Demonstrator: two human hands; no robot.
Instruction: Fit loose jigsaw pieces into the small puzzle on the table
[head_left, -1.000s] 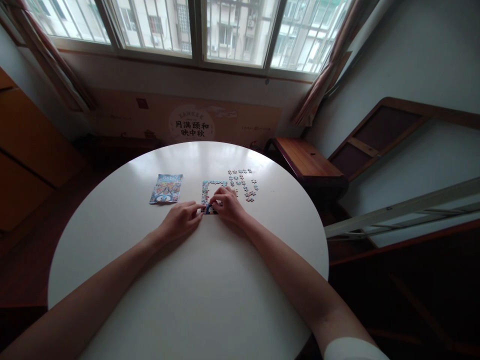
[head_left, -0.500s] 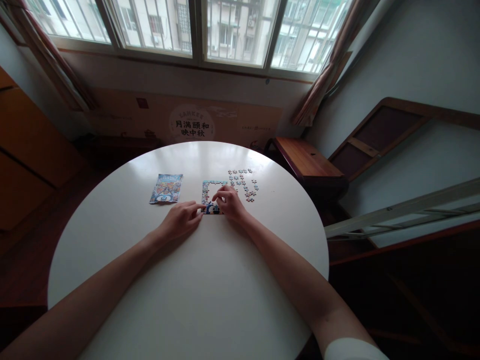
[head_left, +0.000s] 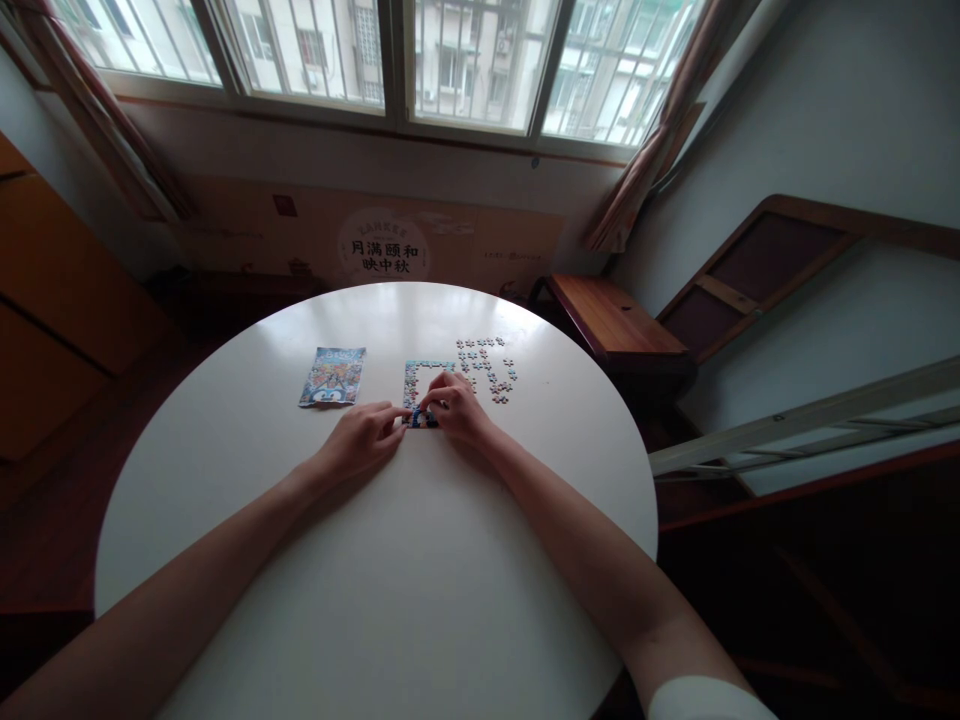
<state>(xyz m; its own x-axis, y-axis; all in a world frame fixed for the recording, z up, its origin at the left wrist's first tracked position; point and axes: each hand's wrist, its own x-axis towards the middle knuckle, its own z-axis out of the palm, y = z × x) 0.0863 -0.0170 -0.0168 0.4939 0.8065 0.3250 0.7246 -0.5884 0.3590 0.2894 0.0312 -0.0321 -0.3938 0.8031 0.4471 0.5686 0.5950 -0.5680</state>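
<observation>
A partly assembled jigsaw puzzle (head_left: 410, 376) lies on the white round table, its border joined and a dark blue and white picture along the near side. My left hand (head_left: 364, 436) rests at the puzzle's lower left corner, index finger stretched out onto the edge and the thumb side beside it. Over the puzzle's lower middle, my right hand (head_left: 456, 408) has thumb and index finger pinched together on what looks like a jigsaw piece, mostly hidden by the fingers. Loose jigsaw pieces (head_left: 500, 392) lie to the right of that hand, spread out in rough rows.
Left of the puzzle lies a colourful printed packet (head_left: 333, 378). The white table (head_left: 360, 600) has a curved edge all round. Beyond its right side stands a wooden stool or bench (head_left: 619, 315). Windows and a printed cardboard panel (head_left: 465, 225) are behind the table.
My right hand has shifted slightly left and its fingertips have come down toward the puzzle's lower left part. The left hand stays in place.
</observation>
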